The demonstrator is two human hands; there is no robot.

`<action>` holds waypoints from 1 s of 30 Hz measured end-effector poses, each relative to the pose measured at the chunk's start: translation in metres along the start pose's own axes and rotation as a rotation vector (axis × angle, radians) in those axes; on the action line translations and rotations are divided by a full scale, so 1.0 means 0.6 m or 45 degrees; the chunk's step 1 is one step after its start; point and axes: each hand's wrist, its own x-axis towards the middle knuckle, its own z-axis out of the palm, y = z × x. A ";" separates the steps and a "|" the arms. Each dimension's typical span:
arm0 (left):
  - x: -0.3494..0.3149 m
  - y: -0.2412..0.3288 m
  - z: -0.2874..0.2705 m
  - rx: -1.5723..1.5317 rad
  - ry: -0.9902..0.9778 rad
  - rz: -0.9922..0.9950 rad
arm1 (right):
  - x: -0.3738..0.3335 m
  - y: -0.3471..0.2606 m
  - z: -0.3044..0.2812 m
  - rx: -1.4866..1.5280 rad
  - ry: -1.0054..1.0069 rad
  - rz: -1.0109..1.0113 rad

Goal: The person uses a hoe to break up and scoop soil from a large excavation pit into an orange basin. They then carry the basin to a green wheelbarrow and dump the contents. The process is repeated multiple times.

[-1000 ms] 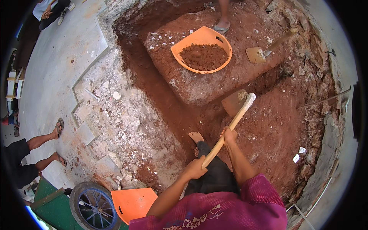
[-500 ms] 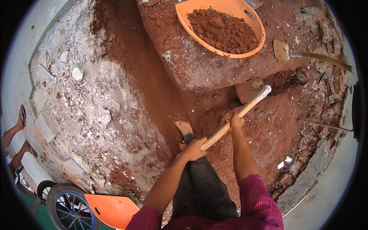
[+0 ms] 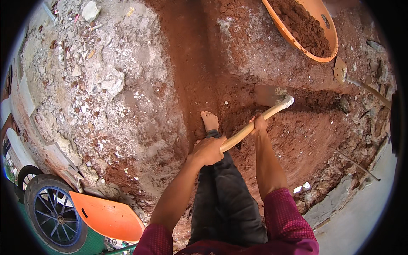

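Both hands grip a hoe with a pale wooden handle (image 3: 241,135). My left hand (image 3: 209,150) is wrapped round the handle's near end, in front of my legs. Farther up the shaft, my right hand (image 3: 259,125) is closed round it, short of the whitish head end. The wide, soil-coloured hoe blade (image 3: 267,95) lies in the narrow side trench, against its reddish earth; I cannot tell how deep its edge sits. My bare foot (image 3: 209,120) stands in the main trench, left of the blade.
An orange tub of red soil (image 3: 301,29) stands at the far right, beside a shovel (image 3: 341,70). Pale rubble (image 3: 112,80) covers the left bank. Near left are a blue-spoked wheel (image 3: 60,219) and another orange tub (image 3: 108,216). A thin rod (image 3: 355,163) sticks out at right.
My view has turned, so the soil tub has shifted right and the rubble bank fills more of the left. The hoe stays in both hands, blade still in the side trench.
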 end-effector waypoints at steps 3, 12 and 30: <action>-0.089 -0.033 -0.003 -0.049 0.097 -0.079 | -0.063 0.072 0.032 -0.070 -0.047 0.103; -0.287 -0.130 0.027 -0.035 0.226 -0.229 | -0.239 0.226 0.075 -0.140 -0.177 0.217; -0.243 -0.123 0.495 -0.971 0.841 -0.373 | -0.251 0.307 -0.020 -1.156 -0.599 -0.525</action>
